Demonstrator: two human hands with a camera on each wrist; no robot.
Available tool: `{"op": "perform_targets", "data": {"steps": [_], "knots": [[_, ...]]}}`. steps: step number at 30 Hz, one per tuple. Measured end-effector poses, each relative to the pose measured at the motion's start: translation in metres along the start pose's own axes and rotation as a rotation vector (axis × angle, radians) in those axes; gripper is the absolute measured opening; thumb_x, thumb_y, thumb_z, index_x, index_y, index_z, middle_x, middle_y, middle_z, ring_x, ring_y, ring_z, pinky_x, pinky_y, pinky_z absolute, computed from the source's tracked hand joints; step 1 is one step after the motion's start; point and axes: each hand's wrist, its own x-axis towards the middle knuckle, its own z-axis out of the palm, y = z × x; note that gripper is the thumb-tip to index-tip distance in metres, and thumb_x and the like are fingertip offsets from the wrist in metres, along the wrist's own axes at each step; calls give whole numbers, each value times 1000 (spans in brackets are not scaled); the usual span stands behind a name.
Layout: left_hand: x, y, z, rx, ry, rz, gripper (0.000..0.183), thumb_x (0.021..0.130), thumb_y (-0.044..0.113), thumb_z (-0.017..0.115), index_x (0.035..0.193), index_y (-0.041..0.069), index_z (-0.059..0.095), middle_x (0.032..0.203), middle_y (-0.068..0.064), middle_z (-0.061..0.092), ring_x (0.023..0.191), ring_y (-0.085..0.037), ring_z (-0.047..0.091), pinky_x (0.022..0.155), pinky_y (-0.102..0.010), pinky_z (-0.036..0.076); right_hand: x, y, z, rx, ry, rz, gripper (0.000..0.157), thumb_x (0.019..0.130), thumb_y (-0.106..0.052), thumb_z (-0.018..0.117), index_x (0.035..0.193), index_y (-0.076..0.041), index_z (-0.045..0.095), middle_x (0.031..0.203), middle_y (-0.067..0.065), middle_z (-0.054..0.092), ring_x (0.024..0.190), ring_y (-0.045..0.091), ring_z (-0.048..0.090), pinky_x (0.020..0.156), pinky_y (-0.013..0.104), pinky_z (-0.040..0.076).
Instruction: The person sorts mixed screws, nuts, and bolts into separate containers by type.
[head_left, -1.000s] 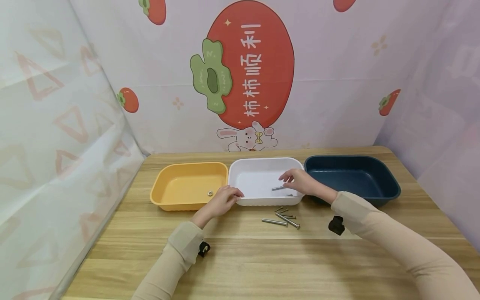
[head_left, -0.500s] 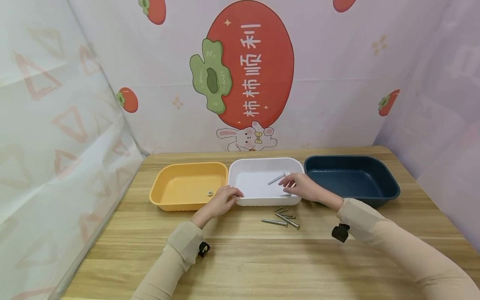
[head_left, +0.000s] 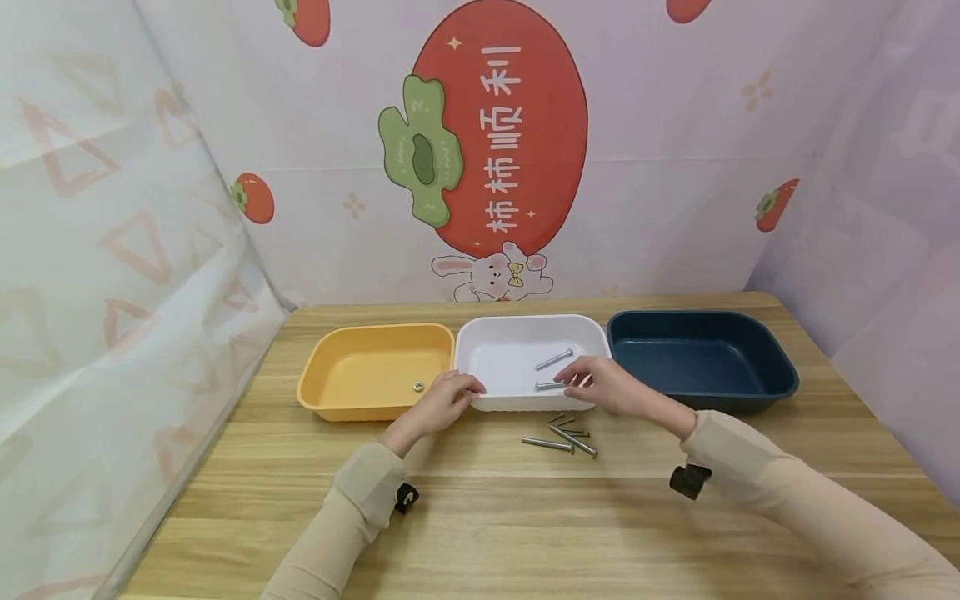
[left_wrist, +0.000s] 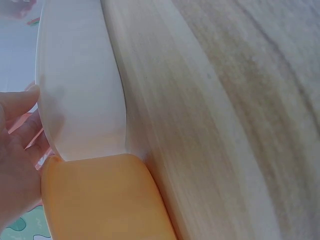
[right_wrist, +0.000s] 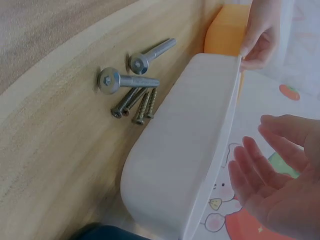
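Observation:
The left hand (head_left: pixel 444 400) grips the near-left corner rim of the white tray (head_left: pixel 525 403), thumb outside and fingers over the inner side. Over the right part of that tray is the right hand (head_left: pixel 617 387), its fingers loosely bent and the thumb apart in the right wrist view. Its fingertips overlap the end of a silver bolt (head_left: pixel 549 386) in the head view; the bolt's head points left. A second bolt (head_left: pixel 553 360) lies slanted behind it on the tray floor. The right wrist view shows nothing between those fingers.
A yellow tray (head_left: pixel 352 414) holding a metal nut (head_left: pixel 418 386) stands at left, a dark blue tray (head_left: pixel 697 396) at right. In front of the white tray lie two thick bolts (right_wrist: pixel 150 55) and several thin screws (right_wrist: pixel 142 106) on the wooden table (head_left: pixel 480 533).
The right hand has let go of one bolt, which now lies slanted farther back in the white tray, and moved toward the near rim. The other bolt has shifted left. The left hand stays.

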Motion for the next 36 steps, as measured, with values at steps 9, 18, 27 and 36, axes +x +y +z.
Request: {"op": "perform_targets", "data": {"steps": [9,18,27,36], "knots": [[0,-1,-1,2,9,6,10,86,5,54,92,5,62,89,-4,64,83,-18,51,84,-38,35,-9,-9,8,53,-45,30,22,83,-5,58,103,4,62,91,12,62,81,13,54,71,26,46],[1,-1,0,3,3,16,10,86,5,54,92,5,62,89,-4,64,83,-18,50,84,-39,34,-19,-12,17,53,-50,3,19,79,-1,61,98,1,63,88,9,62,78,10,54,69,25,47],[1,-3,0,5,1,14,10,85,4,54,92,5,62,89,-4,64,83,-17,51,86,-39,33,-25,-12,25,84,-79,0,19,79,-2,61,98,1,64,91,10,61,79,10,55,69,24,46],[1,-2,1,3,2,16,10,86,5,54,92,4,62,89,-5,64,83,-18,50,86,-39,34,-27,-9,36,76,-98,-21,18,77,3,61,95,6,63,89,14,63,76,18,57,66,28,48]]}}
